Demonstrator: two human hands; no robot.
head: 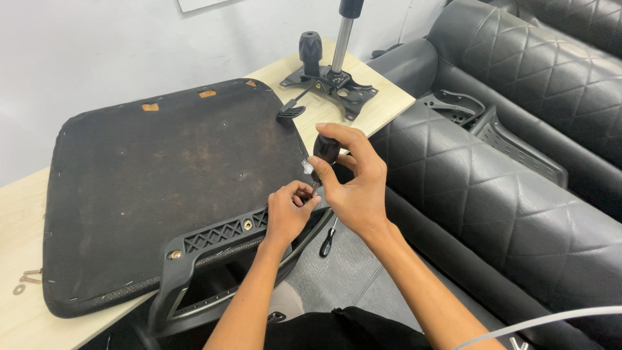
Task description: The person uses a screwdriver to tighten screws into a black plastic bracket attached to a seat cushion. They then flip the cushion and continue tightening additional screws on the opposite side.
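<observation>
Two hands at the seat base (168, 188) edge on the tabletop (19, 311): right hand (353, 185) fingers closed around screwdriver (322, 159); left hand (288, 214) fingers pinched at its tip, over the armrest bracket (220, 236).

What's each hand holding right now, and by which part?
Right hand grips a screwdriver by its black handle. Left hand pinches at the shaft's lower end by the armrest bracket; what it pinches is hidden.

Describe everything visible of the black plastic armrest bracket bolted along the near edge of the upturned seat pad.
The black plastic armrest bracket lies flat on the dark fabric underside of the seat pad, at its near edge. Its plate has a lattice of diamond cut-outs and brass-coloured bolts; a curved arm loops down past the light wooden table. The left hand rests on its right end, beside the right hand gripping a black-handled screwdriver.
</observation>
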